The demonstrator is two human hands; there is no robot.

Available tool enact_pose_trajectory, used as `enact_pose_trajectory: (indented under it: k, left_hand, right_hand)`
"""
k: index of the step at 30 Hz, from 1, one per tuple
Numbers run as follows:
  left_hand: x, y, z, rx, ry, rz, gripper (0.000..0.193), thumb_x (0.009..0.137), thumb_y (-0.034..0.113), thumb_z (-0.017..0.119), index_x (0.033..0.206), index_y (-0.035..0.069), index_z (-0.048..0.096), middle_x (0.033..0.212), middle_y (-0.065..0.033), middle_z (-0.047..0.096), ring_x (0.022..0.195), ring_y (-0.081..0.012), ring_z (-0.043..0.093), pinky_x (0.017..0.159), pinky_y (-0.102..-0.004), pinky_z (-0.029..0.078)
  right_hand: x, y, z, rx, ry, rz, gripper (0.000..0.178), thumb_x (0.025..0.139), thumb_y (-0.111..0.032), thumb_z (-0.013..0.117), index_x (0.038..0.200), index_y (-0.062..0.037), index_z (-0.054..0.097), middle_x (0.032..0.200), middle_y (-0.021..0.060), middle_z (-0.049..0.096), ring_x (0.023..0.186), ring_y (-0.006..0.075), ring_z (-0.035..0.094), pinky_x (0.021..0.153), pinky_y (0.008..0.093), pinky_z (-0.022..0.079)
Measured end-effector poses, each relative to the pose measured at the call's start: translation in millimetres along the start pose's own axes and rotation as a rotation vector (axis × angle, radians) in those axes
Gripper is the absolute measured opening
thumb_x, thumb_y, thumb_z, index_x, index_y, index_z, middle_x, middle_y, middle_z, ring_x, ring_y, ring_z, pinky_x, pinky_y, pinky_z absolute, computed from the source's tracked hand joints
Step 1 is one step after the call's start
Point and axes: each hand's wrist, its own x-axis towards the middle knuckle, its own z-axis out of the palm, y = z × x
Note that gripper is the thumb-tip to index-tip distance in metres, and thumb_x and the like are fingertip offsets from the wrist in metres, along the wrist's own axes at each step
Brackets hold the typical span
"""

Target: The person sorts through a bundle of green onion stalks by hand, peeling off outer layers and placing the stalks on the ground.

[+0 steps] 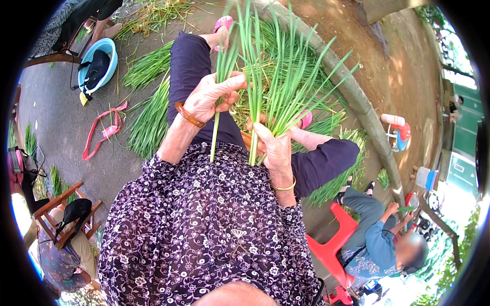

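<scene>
My left hand [209, 97], with an amber bangle at its wrist, is closed around a thin bunch of long green chives [225, 65]. The pale stem ends of that bunch point down toward my lap. Close beside it, my right hand [275, 148] grips a fuller, fanned-out bunch of chives [290, 109], its leaves spreading up and to the right. A thin yellow bangle circles my right wrist. Both bunches are held apart over my lap. Part of the right hand's fingers is hidden behind the stems.
Piles of chives [148, 122] lie on the pavement left of my legs and beyond my feet. A red strap [104, 133] and a light-blue basin [113, 61] holding a black bag are at the left. A stone curb [365, 109] runs along the right. Another person sits on a red stool [326, 252].
</scene>
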Motion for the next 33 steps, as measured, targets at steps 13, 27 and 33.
enact_pose_trajectory:
  k: [13,27,33]
  left_hand:
    - [9.1,6.0,6.6,0.122,-0.046,-0.014,0.014,0.077,0.011,0.060,0.086,0.002,0.055,0.065,0.0002,0.054,0.043,-0.0020,0.044,0.032,-0.0140,0.028]
    - [8.8,7.4,9.6,0.207,-0.029,0.038,0.014,0.075,0.009,0.061,0.085,0.002,0.055,0.061,0.0017,0.052,0.043,-0.0022,0.042,0.034,-0.0146,0.027]
    - [10.2,0.0,10.3,0.191,-0.053,0.062,0.016,0.077,0.010,0.060,0.089,0.001,0.055,0.061,0.0013,0.051,0.041,-0.0015,0.040,0.032,-0.0144,0.024]
  right_hand:
    - [9.6,1.2,-11.6,0.244,-0.319,0.262,0.033,0.086,-0.028,0.046,0.097,0.0023,0.052,0.073,0.0057,0.058,0.037,0.0014,0.030,0.030,0.0150,0.024]
    - [15.3,-0.5,-9.4,0.145,-0.333,0.279,0.035,0.087,-0.029,0.044,0.099,0.0024,0.052,0.075,0.0088,0.059,0.045,0.0060,0.048,0.029,0.0153,0.029]
    - [16.4,3.8,-4.4,0.167,-0.309,0.239,0.036,0.085,-0.028,0.048,0.102,0.0044,0.049,0.070,0.0080,0.054,0.048,0.0124,0.053,0.040,0.0186,0.043]
